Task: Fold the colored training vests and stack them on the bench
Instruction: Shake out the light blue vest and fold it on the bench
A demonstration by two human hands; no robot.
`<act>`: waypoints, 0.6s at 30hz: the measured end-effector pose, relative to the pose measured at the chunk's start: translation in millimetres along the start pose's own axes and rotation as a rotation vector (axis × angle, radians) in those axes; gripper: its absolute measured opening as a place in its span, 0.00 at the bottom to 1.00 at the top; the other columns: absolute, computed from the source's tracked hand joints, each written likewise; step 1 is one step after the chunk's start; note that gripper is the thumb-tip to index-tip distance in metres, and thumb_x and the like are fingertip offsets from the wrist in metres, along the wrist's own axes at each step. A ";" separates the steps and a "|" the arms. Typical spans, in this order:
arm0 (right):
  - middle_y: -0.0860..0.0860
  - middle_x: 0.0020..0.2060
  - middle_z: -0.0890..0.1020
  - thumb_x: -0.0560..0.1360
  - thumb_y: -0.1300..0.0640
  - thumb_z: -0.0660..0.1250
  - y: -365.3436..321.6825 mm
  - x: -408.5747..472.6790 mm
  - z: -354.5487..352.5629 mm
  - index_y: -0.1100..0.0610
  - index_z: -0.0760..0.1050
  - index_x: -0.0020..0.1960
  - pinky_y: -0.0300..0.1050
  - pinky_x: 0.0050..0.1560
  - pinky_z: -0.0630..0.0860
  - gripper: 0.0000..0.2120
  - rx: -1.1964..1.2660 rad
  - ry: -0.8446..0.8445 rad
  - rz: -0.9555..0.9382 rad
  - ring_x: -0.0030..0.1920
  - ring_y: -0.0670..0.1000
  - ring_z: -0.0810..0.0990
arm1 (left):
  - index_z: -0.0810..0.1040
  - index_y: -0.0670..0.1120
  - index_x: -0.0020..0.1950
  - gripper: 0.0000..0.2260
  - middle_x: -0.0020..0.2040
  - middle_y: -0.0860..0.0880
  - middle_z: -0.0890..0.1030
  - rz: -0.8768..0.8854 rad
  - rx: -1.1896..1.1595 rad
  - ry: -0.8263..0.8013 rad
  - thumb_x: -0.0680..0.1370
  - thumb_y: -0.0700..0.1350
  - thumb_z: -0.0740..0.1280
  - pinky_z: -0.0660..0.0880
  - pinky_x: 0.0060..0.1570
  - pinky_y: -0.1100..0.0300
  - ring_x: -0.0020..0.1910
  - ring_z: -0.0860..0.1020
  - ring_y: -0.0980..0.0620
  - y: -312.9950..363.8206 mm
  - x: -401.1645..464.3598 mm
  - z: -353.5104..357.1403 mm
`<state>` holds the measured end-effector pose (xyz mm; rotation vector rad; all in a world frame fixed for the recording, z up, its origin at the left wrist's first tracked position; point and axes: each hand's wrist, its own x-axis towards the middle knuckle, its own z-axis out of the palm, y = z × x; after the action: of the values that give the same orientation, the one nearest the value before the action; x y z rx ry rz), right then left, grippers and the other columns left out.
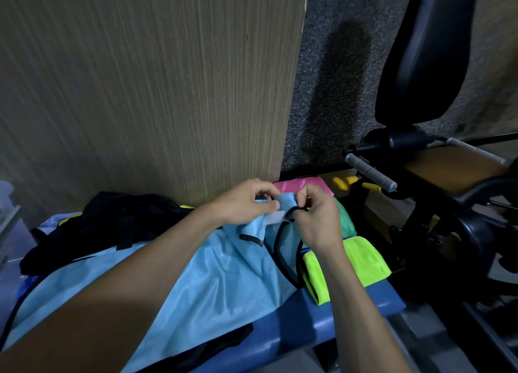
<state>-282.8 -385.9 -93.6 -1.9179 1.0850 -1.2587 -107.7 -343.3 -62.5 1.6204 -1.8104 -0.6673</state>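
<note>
A light blue vest with black trim lies spread over the blue bench. My left hand pinches its top edge by the white label, and my right hand pinches the same edge just to the right, near the black-trimmed strap. Folded vests lie at the bench's right end: a pink one at the back, a green one in the middle, a neon yellow one nearest. A dark, unfolded garment is heaped at the left.
A wood-grain panel stands right behind the bench. To the right is black gym equipment with grey handles and yellow knobs. Speckled grey carpet covers the floor beyond.
</note>
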 end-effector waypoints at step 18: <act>0.46 0.29 0.79 0.71 0.60 0.76 -9.4 -18.5 -16.2 0.51 0.75 0.39 0.50 0.35 0.72 0.11 -0.002 -0.103 0.045 0.31 0.47 0.74 | 0.79 0.53 0.46 0.03 0.43 0.59 0.81 -0.013 0.117 0.307 0.79 0.46 0.70 0.74 0.46 0.58 0.46 0.79 0.60 22.4 -23.0 -10.6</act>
<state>-299.0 -365.9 -88.0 -1.9264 1.0706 -1.1217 -113.8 -317.4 -41.6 1.7060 -1.6396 -0.3008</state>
